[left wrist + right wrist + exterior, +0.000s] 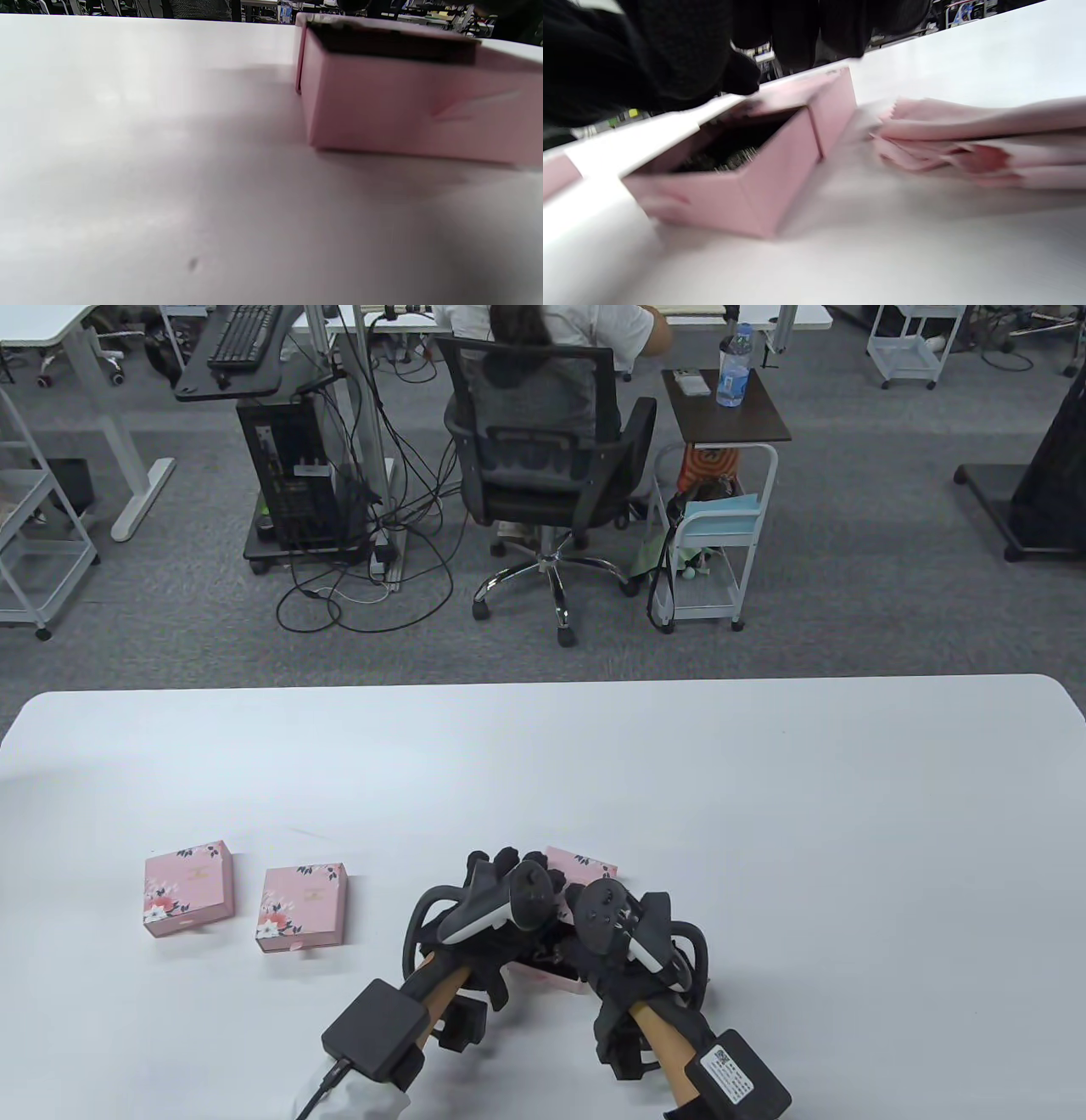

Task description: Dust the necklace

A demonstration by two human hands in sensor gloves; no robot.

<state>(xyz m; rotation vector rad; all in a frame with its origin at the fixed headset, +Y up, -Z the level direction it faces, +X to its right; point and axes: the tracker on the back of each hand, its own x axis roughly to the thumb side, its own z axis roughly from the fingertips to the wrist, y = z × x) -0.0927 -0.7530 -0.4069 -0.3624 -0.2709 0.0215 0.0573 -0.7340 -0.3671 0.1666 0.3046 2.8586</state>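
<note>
Both gloved hands, left hand [492,899] and right hand [615,937], crowd over the opened pink cardboard drawer box [742,178], presumably reaching its necklace, though I cannot tell either grip.

Floor: grey carpet [882,585] was laid | office chair [543,449] was occupied by a person [543,330] | white cart [713,534] was parked beside it.

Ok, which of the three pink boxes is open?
The pink box under both hands: its drawer is slid out, showing a dark lining. The two floral boxes to its left sit closed and untouched.
</note>
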